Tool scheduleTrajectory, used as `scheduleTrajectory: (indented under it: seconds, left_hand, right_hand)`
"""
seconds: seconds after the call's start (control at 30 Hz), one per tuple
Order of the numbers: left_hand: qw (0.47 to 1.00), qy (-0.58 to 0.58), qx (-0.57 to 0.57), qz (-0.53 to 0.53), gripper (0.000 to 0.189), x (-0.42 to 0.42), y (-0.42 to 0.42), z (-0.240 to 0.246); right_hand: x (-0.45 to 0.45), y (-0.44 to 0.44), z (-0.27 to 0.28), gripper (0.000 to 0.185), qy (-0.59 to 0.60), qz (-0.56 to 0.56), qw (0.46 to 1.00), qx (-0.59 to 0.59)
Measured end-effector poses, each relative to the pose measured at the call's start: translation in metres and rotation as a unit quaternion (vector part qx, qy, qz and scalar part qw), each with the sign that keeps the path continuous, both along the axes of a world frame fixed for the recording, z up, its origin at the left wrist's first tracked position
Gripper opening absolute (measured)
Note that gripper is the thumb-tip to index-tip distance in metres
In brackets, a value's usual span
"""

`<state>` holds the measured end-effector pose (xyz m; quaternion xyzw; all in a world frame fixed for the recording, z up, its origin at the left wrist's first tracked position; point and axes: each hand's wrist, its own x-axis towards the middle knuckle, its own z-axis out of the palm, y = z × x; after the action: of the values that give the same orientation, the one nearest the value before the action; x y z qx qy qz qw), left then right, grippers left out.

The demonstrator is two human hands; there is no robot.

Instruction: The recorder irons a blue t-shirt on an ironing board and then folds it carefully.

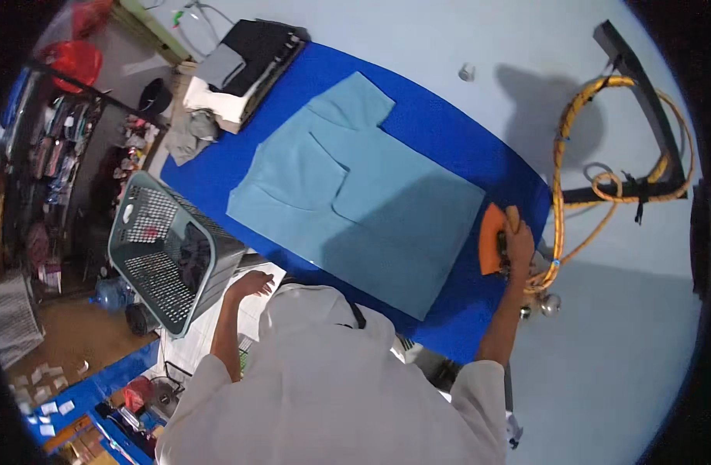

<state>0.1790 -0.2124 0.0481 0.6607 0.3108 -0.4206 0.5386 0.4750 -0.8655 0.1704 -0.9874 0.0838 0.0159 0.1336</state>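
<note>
A light blue short-sleeved garment point(390, 192) lies spread flat on a blue-covered ironing table point(483, 145), with a shadow over its lower part. At the table's right end, my right hand point(519, 247) is closed on the handle of an iron with an orange soleplate or shoe point(491, 239), just beyond the garment's hem. My left hand point(252, 285) hangs beside the table's near edge, between the basket and my body, with its fingers loosely bent and nothing seen in them.
A grey-green plastic basket point(210, 273) with dark cloth inside stands at the left. Folded dark and grey garments point(253, 55) are stacked at the table's far left, near a crumpled grey cloth point(194, 136). A yellow-wrapped hose point(559, 157) hangs from a black bracket point(652, 116) at the right.
</note>
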Motion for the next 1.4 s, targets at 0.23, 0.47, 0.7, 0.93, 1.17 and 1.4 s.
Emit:
scheduleTrajectory:
  seconds: [0.23,0.47,0.7,0.93,1.17,1.4]
  left_hand:
    - [0.973,-0.230,-0.006,-0.015,0.043,0.083,-0.013,0.053]
    - [0.903,-0.311,-0.062,0.290,0.044,0.171,-0.027,0.034]
    - [0.870,-0.203,-0.220,0.392,0.054,0.201,0.008,0.017]
    - [0.935,-0.078,-0.196,0.285,0.056,0.217,0.063,0.062]
    - [0.953,-0.278,0.110,0.051,0.048,0.213,0.076,0.006]
    - [0.898,-0.373,0.223,0.067,0.040,0.236,0.061,0.010]
  right_hand:
    - [0.034,0.125,-0.040,0.030,-0.390,0.054,0.919,-0.004]
    - [-0.030,0.388,-0.098,0.032,0.119,-0.084,0.798,0.585]
    - [-0.035,0.438,-0.109,0.034,0.018,-0.024,0.851,0.525]
    - [-0.110,0.416,-0.089,0.032,-0.046,0.348,0.871,0.344]
    - [-0.129,0.443,-0.075,0.025,0.025,-0.112,0.930,0.348]
    - [-0.111,0.447,-0.120,0.032,0.016,-0.194,0.913,0.359]
